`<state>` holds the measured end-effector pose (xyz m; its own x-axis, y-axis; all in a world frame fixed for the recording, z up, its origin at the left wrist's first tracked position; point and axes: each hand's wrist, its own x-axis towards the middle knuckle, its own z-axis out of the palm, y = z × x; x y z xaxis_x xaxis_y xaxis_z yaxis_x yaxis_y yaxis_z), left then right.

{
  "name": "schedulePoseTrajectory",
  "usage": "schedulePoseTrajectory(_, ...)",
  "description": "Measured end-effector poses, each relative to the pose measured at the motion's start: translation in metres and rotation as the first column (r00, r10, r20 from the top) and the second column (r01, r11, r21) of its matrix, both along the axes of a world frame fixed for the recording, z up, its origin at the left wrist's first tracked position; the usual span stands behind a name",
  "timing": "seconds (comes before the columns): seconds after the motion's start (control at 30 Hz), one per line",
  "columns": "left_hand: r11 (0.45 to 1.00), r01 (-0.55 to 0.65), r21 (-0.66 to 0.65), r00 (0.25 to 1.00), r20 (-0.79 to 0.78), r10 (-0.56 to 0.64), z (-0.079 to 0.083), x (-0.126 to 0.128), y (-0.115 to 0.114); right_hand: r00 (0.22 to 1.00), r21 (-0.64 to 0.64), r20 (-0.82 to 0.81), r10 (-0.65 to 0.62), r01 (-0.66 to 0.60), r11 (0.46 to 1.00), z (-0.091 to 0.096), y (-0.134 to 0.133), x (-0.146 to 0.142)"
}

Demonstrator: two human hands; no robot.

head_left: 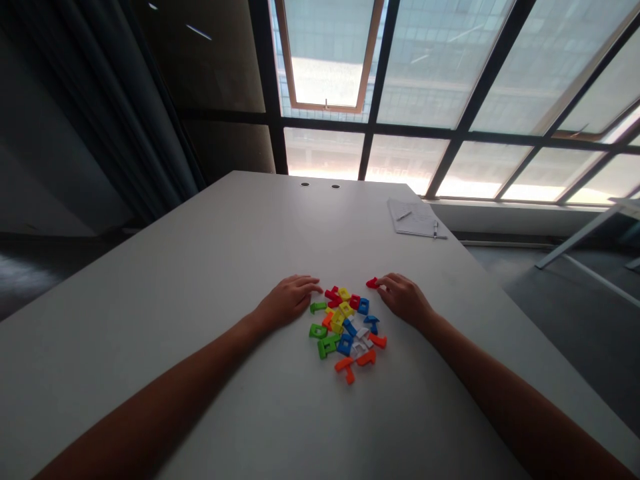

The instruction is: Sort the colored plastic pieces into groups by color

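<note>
Bare forearms (200, 387) of mine come nearest, slanting in from 7 and 5 o'clock over a smooth, matte white tabletop (240, 240). Between my hands lies a loose heap of chunky plastic blocks (349, 327), flat-sided, some with square holes through them. Taking that heap as the dial's centre, my left hand (287, 299) rests palm down at 10 o'clock, fingers loosely stretched, tips just beside the edge. My right hand (403, 297) is at 2 o'clock, thumb and fingertips drawn narrow, pinching a small angular red block (371, 283) at 1 o'clock, slightly apart from the heap. Yellow blocks (338, 323) fill the middle; green blocks (329, 345) lie from 8 to 10. At 6, an orange T-shaped block (345, 365) lies below a blue square ring (341, 348). Farther off, toward 1, thin white paper sheets (423, 223) carry a slim pen (404, 215). Beyond the table stand glass panes (420, 73) in dark straight frames; toward 10, a fabric curtain (125, 100) hangs in deep folds.
</note>
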<state>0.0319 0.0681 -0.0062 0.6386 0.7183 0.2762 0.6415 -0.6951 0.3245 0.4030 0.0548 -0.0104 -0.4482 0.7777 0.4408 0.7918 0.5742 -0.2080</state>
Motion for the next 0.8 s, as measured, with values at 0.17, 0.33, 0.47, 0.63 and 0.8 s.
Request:
schedulePoseTrajectory(0.17, 1.0, -0.007, 0.003, 1.0, -0.007, 0.007, -0.0004, 0.0004, -0.0008, 1.0, 0.025, -0.018, -0.013, 0.014, 1.0, 0.0004, -0.0017, -0.0003)
schedulePoseTrajectory(0.33, 1.0, -0.01, 0.006, 1.0, -0.01, 0.01, -0.0002, 0.0009, -0.001, 0.995, 0.017, 0.064, -0.076, 0.075, 0.997, 0.0014, -0.0018, -0.0029)
schedulePoseTrajectory(0.47, 1.0, -0.001, 0.003, 1.0, -0.012, 0.001, 0.001, 0.0012, -0.001, 0.982, -0.044, 0.184, -0.042, 0.051, 0.998, -0.0012, 0.0005, -0.0052)
schedulePoseTrajectory(0.63, 1.0, 0.004, 0.015, 1.0, -0.003, -0.004, 0.0012, 0.0011, -0.0008, 0.988, -0.04, 0.154, -0.023, 0.029, 0.999, -0.0035, 0.0019, -0.0034)
schedulePoseTrajectory(0.8, 1.0, -0.003, 0.014, 1.0, -0.006, 0.004, -0.0002, 0.0001, -0.0003, 0.978, 0.027, -0.009, 0.208, -0.208, 0.978, 0.0059, -0.006, -0.0042)
